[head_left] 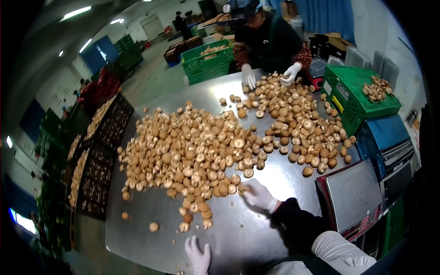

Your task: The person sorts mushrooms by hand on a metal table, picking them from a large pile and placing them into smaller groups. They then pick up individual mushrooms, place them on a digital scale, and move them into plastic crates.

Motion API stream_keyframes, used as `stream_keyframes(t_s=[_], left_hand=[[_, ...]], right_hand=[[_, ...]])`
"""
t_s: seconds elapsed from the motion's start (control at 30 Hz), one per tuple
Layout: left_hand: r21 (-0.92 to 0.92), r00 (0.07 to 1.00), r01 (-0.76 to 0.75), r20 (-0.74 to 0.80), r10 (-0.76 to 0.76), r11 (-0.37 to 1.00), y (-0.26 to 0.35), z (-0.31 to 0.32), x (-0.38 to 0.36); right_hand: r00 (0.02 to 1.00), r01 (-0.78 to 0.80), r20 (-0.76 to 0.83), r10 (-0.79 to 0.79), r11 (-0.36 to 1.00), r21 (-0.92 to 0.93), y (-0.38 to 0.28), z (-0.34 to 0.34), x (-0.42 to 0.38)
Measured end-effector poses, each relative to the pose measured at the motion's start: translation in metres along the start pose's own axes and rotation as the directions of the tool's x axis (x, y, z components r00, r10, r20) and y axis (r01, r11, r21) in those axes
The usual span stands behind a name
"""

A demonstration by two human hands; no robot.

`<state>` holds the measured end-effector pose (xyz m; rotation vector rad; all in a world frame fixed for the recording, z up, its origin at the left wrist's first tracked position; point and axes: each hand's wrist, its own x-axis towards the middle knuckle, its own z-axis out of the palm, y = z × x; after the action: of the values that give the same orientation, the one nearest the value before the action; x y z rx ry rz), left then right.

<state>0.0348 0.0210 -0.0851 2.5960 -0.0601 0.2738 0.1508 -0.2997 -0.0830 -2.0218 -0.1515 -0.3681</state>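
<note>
A warehouse room with a steel worktop (256,229) under a broad heap of mushrooms (192,151), spread thin for easy picking. The right hand (257,195), gloved, reaches the heap's lower edge, fingers closing on one mushroom (243,187). The left hand (198,255) lies flat at the bottom edge, fingers apart, bracing. A co-worker's hands (270,75) sort at the upper middle, beside a green crate (357,103).

We can read no text anywhere here. The green crate (362,98) beside the mushroom pile (215,146) carries a white label and a yellow one on its near wall, but both are too small and blurred for us to make out. The scale (353,197) just below that crate shows red markings along its front edge, equally unreadable.
</note>
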Motion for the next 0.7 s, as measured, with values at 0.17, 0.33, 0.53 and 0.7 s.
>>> stream_keyframes(t_s=[0.17,0.33,0.53,0.7], left_hand=[[0.108,0.994,0.058,-0.094,-0.048,0.992,-0.037,-0.016,0.023],[-0.182,0.954,0.230,-0.153,-0.259,0.956,-0.087,0.026,0.063],[-0.798,0.933,0.056,-0.173,-0.317,0.600,-0.136,0.058,0.147],[-0.927,0.914,0.155,0.004,-0.406,0.341,-0.149,0.055,0.188]], right_hand=[[0.460,-0.099,-0.453,0.763,0.552,0.828,0.044,-0.111,0.027],[0.728,-0.215,-0.262,0.633,0.574,0.790,0.086,-0.082,0.020],[0.754,-0.123,-0.589,0.292,0.943,0.309,0.128,-0.041,0.092],[0.884,-0.007,-0.392,0.256,0.844,0.537,0.160,-0.055,0.163]])
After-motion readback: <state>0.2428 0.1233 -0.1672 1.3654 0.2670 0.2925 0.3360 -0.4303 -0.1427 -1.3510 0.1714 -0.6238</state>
